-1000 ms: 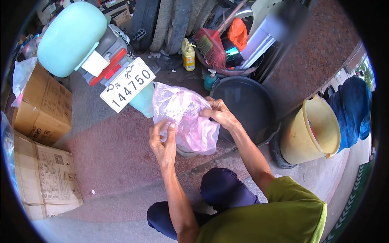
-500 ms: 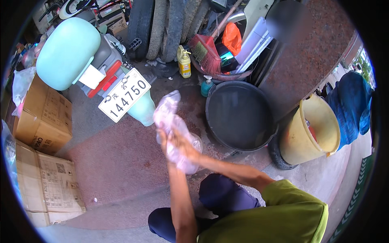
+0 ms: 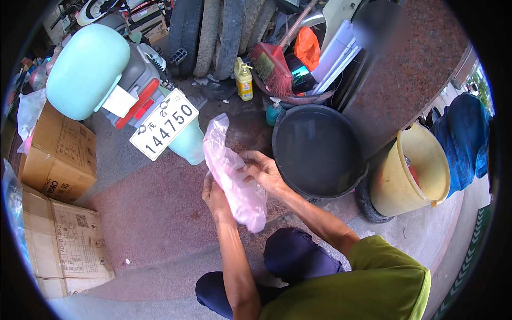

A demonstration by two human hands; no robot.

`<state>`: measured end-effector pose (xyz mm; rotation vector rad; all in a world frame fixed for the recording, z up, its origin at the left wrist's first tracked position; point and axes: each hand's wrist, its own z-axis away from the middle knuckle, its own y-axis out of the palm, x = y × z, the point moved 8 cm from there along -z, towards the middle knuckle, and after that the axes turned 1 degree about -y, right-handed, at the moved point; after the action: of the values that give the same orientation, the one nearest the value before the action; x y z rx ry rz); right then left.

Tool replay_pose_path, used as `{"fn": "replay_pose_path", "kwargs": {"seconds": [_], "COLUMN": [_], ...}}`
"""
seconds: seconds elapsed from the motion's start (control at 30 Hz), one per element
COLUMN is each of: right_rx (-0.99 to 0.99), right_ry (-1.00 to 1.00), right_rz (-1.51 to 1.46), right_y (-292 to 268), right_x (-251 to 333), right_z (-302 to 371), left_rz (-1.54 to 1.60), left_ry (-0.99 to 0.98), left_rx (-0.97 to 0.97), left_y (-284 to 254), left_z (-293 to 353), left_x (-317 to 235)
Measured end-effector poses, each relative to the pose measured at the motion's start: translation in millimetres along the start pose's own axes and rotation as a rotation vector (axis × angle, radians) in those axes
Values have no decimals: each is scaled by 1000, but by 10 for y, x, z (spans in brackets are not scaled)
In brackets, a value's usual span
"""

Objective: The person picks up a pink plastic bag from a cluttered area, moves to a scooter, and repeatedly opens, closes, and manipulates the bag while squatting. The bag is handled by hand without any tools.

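A thin, crumpled pink plastic bag hangs between my hands, in front of the scooter's rear. On its left edge, my left hand grips it with bent fingers, partly hidden behind the plastic. My right hand is on the bag's right side, its fingers curled and pinching at the plastic. Whether anything is inside the bag cannot be made out. Just beyond my right hand sits a black round tub holding dark water.
A pale green scooter with a white plate stands front left, cardboard boxes beside it. A yellow bottle, teal pump bottle and red broom are beyond the tub. A yellow bucket stands right, and tires lean behind.
My hands were close together around the bunched bag. Now my right hand has moved up and right, and the bag is spread out longer between the hands.
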<state>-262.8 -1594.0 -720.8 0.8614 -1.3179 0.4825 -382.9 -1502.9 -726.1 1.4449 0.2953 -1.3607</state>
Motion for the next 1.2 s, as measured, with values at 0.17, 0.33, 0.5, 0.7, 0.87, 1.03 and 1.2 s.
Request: {"fn": "replay_pose_path", "kwargs": {"seconds": [0.17, 0.33, 0.5, 0.7, 0.87, 1.03, 1.2], "right_rx": [178, 158, -62, 225, 164, -9, -39], "right_ry": [-162, 29, 7, -122, -49, 51, -359], "right_rz": [423, -105, -108, 14, -66, -85, 510], "right_y": [254, 71, -393, 151, 50, -400, 145], "right_x": [38, -161, -161, -182, -208, -221, -7], "right_z": [-14, -111, -232, -133, -156, -230, -5], "left_rz": [49, -167, -20, -127, -420, -170, 194], "left_ry": [-30, 68, 205, 222, 446, 341, 188], "left_rx": [128, -29, -128, -18, -85, -168, 114], "left_y": [37, -158, -172, -2, -117, -329, -167], "left_z": [-48, -117, 19, -12, -10, -9, -151], "left_x": [217, 235, 78, 192, 31, 51, 366]}}
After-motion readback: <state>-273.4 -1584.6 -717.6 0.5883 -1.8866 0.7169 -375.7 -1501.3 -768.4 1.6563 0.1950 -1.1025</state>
